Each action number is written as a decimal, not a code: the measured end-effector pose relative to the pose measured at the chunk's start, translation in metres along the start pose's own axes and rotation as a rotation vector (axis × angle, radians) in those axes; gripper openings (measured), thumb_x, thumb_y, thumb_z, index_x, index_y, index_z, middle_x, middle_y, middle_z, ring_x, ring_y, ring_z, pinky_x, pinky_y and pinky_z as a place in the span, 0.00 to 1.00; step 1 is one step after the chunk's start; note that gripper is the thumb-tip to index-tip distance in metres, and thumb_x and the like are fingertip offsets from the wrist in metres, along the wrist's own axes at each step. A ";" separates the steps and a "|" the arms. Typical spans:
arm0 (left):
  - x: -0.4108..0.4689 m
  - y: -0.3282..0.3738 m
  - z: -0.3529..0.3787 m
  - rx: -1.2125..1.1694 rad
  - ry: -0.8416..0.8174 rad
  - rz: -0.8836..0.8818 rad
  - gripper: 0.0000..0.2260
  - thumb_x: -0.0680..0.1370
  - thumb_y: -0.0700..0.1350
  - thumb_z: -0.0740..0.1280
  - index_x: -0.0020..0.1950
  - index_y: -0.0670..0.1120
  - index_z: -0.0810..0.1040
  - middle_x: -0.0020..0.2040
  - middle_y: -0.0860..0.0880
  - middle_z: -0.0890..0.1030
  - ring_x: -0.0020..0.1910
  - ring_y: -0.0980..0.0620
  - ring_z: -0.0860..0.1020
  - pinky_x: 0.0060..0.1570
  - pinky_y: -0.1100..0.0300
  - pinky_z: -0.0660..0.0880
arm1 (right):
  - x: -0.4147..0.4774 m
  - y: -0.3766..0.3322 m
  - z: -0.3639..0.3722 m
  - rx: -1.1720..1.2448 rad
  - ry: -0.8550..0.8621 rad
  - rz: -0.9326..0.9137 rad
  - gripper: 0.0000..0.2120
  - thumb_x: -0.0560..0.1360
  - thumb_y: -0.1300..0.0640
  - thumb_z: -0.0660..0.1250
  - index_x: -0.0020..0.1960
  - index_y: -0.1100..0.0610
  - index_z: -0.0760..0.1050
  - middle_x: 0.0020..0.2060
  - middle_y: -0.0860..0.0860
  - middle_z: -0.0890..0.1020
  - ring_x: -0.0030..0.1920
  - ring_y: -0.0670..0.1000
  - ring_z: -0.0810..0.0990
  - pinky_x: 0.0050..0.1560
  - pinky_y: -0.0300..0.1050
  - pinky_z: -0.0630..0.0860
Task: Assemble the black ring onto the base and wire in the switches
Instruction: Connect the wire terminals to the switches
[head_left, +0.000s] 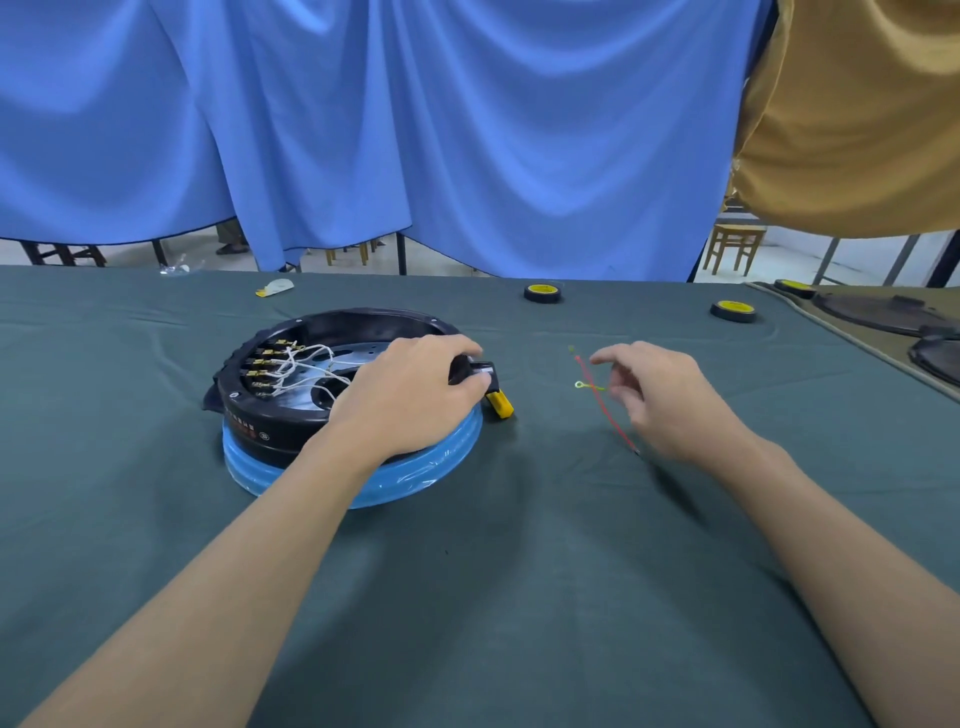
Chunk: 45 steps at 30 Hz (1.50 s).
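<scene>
The left hand (415, 384) grips the right rim of the round black plastic ring (270, 415), which is seated on the blue-wrapped base (249, 467) left of the surface's (467, 571) middle. The thin red wire (602, 402) lies far-to-near, just beside the loosely spread right hand (670, 400).

Glossy black plastic ring (291, 421); shiny blue base (415, 478), perhaps film-wrapped; matt cloth (519, 597).

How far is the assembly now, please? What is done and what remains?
Done: the black ring sits on the blue base, white wires on its terminals. In hand: left hand grips the rim; right hand reaches for the red wire. Left: wiring that loose wire in.
</scene>
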<state>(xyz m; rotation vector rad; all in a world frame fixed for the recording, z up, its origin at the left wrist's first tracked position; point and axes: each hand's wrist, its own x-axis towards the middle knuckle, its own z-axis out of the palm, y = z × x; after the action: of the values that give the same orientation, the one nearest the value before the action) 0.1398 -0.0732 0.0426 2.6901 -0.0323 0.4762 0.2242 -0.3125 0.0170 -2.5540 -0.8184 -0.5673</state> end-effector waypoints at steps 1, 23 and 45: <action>-0.001 0.000 -0.001 -0.009 0.008 -0.001 0.15 0.79 0.56 0.62 0.65 0.56 0.76 0.63 0.54 0.79 0.64 0.47 0.71 0.53 0.53 0.67 | -0.001 -0.001 0.000 0.001 -0.034 -0.047 0.18 0.73 0.71 0.63 0.60 0.60 0.77 0.41 0.52 0.78 0.43 0.53 0.75 0.51 0.48 0.72; 0.000 -0.008 -0.013 -0.448 -0.024 0.101 0.06 0.76 0.52 0.71 0.47 0.52 0.86 0.49 0.45 0.84 0.54 0.50 0.79 0.59 0.52 0.72 | 0.009 -0.070 -0.006 1.230 -0.146 0.277 0.24 0.62 0.64 0.76 0.57 0.59 0.79 0.42 0.54 0.84 0.38 0.53 0.82 0.45 0.43 0.79; 0.057 -0.056 -0.077 -0.120 0.093 0.172 0.07 0.78 0.48 0.69 0.41 0.52 0.85 0.32 0.55 0.81 0.34 0.58 0.76 0.40 0.56 0.77 | 0.102 -0.136 0.014 1.175 -0.106 0.163 0.02 0.73 0.68 0.70 0.46 0.66 0.80 0.35 0.59 0.85 0.36 0.53 0.85 0.35 0.37 0.80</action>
<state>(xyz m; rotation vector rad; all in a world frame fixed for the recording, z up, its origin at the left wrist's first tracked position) 0.1740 0.0115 0.1065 2.5555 -0.2596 0.6301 0.2198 -0.1575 0.0880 -1.5292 -0.6628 0.1238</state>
